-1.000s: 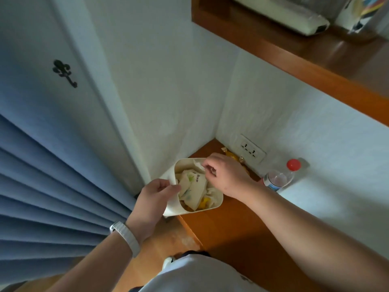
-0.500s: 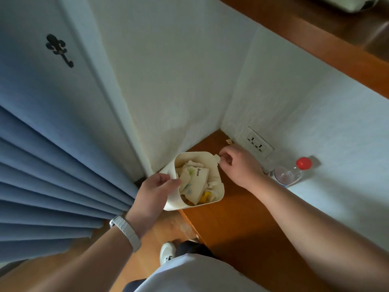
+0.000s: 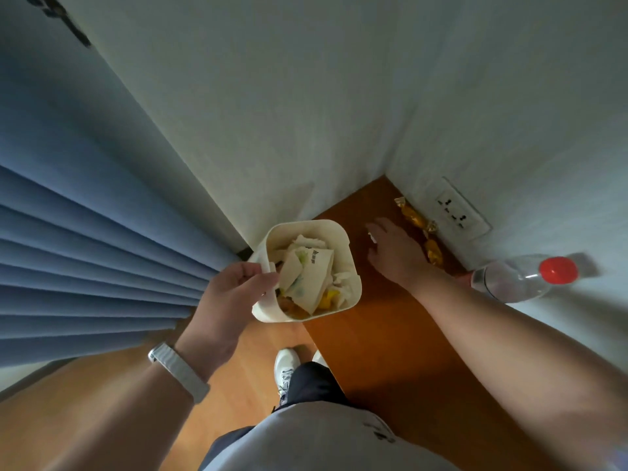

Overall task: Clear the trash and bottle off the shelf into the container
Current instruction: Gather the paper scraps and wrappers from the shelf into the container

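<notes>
Right hand [image 3: 396, 253] has left the container [image 3: 306, 224] and now hovers flat over the shelf [image 3: 390, 334], fingers extended and holding nothing I can make out, just beside the yellow wrappers [image 3: 416, 219] along the wall. Left hand [image 3: 234, 294] grips the container rim at the shelf edge (already stuffed with paper). Wrappers look next. The bottle [image 3: 516, 280] lies on its side, well right, not yet cleared.

Cream square container [image 3: 351, 263] with rounded corners, filled with crumpled paper and flattened cartons, at left edge of brown wooden shelf [image 3: 390, 334], yellow wrappers [image 3: 414, 216] in a row along back wall, clear red-capped bottle [image 3: 509, 282] to their right.
</notes>
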Motion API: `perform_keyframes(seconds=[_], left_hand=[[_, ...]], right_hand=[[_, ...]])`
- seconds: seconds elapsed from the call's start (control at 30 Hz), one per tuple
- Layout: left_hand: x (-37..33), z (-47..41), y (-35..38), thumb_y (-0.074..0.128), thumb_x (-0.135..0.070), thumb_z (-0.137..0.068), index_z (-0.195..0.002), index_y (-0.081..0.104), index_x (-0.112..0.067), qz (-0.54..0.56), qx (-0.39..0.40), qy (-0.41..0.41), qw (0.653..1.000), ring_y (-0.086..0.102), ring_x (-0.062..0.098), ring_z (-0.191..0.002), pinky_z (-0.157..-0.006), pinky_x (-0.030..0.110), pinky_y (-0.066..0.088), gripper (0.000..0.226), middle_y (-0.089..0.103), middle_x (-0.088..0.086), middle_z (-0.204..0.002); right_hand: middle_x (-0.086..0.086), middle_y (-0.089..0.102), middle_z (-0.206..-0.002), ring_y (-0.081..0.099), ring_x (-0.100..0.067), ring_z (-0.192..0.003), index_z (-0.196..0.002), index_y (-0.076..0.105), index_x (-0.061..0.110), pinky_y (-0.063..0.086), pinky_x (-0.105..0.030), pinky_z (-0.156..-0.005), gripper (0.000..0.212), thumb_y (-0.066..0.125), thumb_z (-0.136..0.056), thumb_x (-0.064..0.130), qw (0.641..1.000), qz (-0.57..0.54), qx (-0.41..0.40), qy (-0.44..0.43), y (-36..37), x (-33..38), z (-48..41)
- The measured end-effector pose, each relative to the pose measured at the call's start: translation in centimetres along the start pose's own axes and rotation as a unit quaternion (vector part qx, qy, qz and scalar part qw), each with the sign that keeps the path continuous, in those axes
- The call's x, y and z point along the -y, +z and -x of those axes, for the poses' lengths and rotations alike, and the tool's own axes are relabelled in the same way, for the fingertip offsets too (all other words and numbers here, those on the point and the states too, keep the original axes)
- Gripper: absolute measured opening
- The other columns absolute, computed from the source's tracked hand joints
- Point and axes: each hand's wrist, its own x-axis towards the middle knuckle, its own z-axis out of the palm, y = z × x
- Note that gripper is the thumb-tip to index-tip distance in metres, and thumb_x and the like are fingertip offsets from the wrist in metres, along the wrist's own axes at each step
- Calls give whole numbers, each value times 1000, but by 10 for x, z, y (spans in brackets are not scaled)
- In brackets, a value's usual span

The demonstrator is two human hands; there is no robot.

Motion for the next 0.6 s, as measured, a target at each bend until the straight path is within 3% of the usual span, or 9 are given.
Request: perform_keyframes(seconds=[0.1,0.23,0.4,0.53,0.6], left_hand=[[-1,-4,2,76,-29,-67,-93,67,-2,10,-10,-6,1000,61,30,-83,-85,44,51,38,65,14,-83],[-5,-5,3,71,-25,-71,-85,66,-5,12,0,-2,1000,59,27,-78,-80,40,48,25,63,11,-76],[-9,-5,1,74,-21,-80,-85,66,-6,-7,21,2,1000,60,24,-78,-78,37,49,18,63,13,-81],[-10,-8,0,68,-14,-93,-82,66,-7,-45,34,19,998,55,7,-52,-51,15,45,13,61,-4,-59],[-12,-8,0,63,-13,-96,-85,65,-5,-60,42,22,997,50,1,-42,-41,11,40,14,58,-9,-53]], right_hand=[[-14,47,-138,47,-31,-123,-137,51,10,45,-41,-98,45,55,-92,14,1000,-15,-21,-8,5,-3,-6],[-14,55,-115,57,-31,-101,-115,63,4,46,-34,-81,25,54,-91,5,998,-55,-36,-10,8,-6,3],[-9,54,-114,57,-26,-100,-113,63,8,42,-31,-76,23,53,-93,9,995,-90,-38,9,-3,-1,23],[-7,58,-112,57,-23,-101,-113,64,9,40,-29,-78,23,57,-92,13,987,-118,-110,-8,-36,19,38],[-5,60,-108,56,-16,-96,-111,65,9,39,-24,-75,22,60,-91,14,978,-135,-153,-35,-57,35,47]])
